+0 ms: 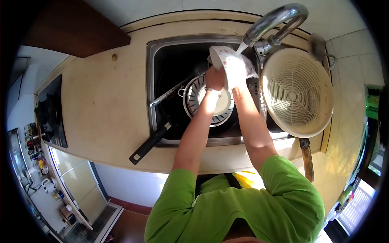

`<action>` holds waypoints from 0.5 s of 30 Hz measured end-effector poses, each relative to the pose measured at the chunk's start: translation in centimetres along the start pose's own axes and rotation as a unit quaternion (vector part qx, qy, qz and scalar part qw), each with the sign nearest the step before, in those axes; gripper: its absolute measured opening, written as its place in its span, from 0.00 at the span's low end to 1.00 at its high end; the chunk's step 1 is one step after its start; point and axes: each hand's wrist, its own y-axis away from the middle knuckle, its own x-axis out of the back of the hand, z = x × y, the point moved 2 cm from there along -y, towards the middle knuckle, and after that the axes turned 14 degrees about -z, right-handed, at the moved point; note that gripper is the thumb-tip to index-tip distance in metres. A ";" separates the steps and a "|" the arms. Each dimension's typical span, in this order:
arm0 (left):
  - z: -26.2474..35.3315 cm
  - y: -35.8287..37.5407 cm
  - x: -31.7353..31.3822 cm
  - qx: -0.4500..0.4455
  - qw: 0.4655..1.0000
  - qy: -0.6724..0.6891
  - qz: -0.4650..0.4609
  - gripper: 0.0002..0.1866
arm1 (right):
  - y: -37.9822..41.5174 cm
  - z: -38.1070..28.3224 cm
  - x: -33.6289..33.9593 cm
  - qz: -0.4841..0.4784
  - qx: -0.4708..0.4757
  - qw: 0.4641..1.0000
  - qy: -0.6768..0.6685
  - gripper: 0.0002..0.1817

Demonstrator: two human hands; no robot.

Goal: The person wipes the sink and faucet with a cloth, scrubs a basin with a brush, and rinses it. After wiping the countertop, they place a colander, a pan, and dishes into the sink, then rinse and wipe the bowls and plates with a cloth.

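A white bowl with a pink flower pattern (222, 54) is tilted on its side above the sink, under a stream of water (242, 47) from the tap (279, 18). My left hand (214, 78) grips its left side, fingers wrapped round the wall. My right hand (240, 79) is at the bowl's right side; strong glare and the bowl hide its fingers. Below my hands lies a plate with a dark striped rim (195, 92), among other dishes in the sink. A clear plastic bag (252, 69) sits just right of the bowl.
The sink's metal rim (151, 81) surrounds the dishes. A black pan handle (150, 142) juts over its front left edge, and a metal utensil handle (168, 94) rests on the left rim. At right is a cream colander (298, 93), with a wooden handle (307, 160) below it.
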 end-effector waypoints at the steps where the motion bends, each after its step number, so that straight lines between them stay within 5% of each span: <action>1: 0.8 0.3 0.0 0.137 0.989 -0.003 0.059 0.20 | 0.9 -1.7 -0.3 0.035 -0.001 0.999 -0.040 0.15; 2: 2.4 0.5 -0.3 0.113 0.985 0.022 0.125 0.20 | 1.5 -2.7 -0.2 0.091 -0.057 0.934 -0.341 0.16; 3: 3.2 0.7 -0.6 0.088 0.976 0.048 0.191 0.20 | 1.7 -4.4 -0.1 0.139 -0.105 0.776 -0.607 0.18; 6: 3.7 0.1 -0.5 -0.063 0.967 0.129 0.213 0.12 | 2.6 -6.4 0.6 0.172 -0.124 0.690 -0.692 0.18; 14: 2.8 1.1 1.5 -0.137 0.968 0.021 0.209 0.09 | 4.3 -7.4 3.8 0.160 -0.241 0.840 -0.459 0.22; 15: 2.5 1.5 1.8 -0.134 0.969 0.020 0.209 0.09 | 3.8 -8.8 4.4 0.147 -0.203 0.908 -0.335 0.21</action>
